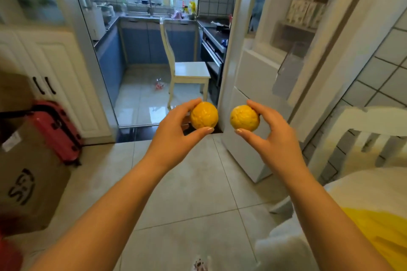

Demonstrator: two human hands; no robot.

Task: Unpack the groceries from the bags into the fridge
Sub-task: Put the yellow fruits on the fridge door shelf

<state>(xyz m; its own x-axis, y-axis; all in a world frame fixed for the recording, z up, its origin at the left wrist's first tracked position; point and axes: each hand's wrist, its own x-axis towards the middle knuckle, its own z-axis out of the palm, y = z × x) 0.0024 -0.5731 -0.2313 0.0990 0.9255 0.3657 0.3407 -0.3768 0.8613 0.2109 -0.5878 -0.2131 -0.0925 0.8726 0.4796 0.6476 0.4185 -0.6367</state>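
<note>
Two bare forearms reach forward from the bottom of the view over a floor of pale square tiles (189, 185). Left hand (174, 136) pinches a round, dimpled yellow-orange citrus fruit (204, 118), thumb under it and fingers curled over its top and far side. Right hand (273, 138) holds a second round yellow-orange citrus fruit (244, 118) the same way, thumb beneath and fingers wrapped round its right side. Both fruits hang in the air side by side, near each other but apart, in front of the edge of a white fridge (253, 103) that stands at the right with its door (330, 39) swung open; shelves inside look blurred. Ahead, a doorway opens into a narrow kitchen with blue cabinets (141, 44), where a cream wooden chair (187, 70) stands on glossy floor and a small red-and-clear wrapper (159, 84) lies near it. At the left sit a brown cardboard box with black print (28, 174) and, just behind it, a red hard-shell suitcase (57, 130) against white cupboard doors (55, 68). Yellow and white fabric (374, 222) fills the lower right corner.
</note>
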